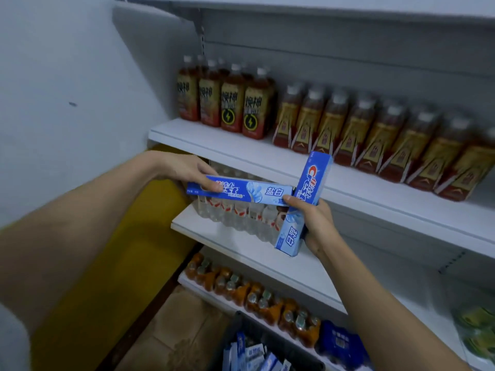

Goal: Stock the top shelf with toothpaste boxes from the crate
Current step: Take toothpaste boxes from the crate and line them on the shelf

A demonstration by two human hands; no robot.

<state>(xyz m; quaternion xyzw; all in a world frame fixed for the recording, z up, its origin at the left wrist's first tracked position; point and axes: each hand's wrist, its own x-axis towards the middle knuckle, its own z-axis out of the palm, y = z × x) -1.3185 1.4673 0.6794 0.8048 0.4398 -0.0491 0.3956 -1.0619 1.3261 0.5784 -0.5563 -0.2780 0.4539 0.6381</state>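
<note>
At the bottom, closest to the camera, sits a dark crate with more blue and white toothpaste boxes piled loosely inside. Above it, two bare arms reach out toward the shelves. The left hand is closed around one end of a blue toothpaste box, with the thumb on the front, and this box lies almost flat, pointing to the right. The right hand is wrapped around the middle of a second toothpaste box, which stands nearly straight up and leans a little. The far end of the flat box meets the standing box right by the right thumb, so the two make a cross shape. Behind the hands is a white shelf with clear water bottles. Below that, orange drink bottles stand in a row. Higher up, brown tea bottles fill a shelf. The top shelf is far up, near the top edge, and only its underside shows.
</note>
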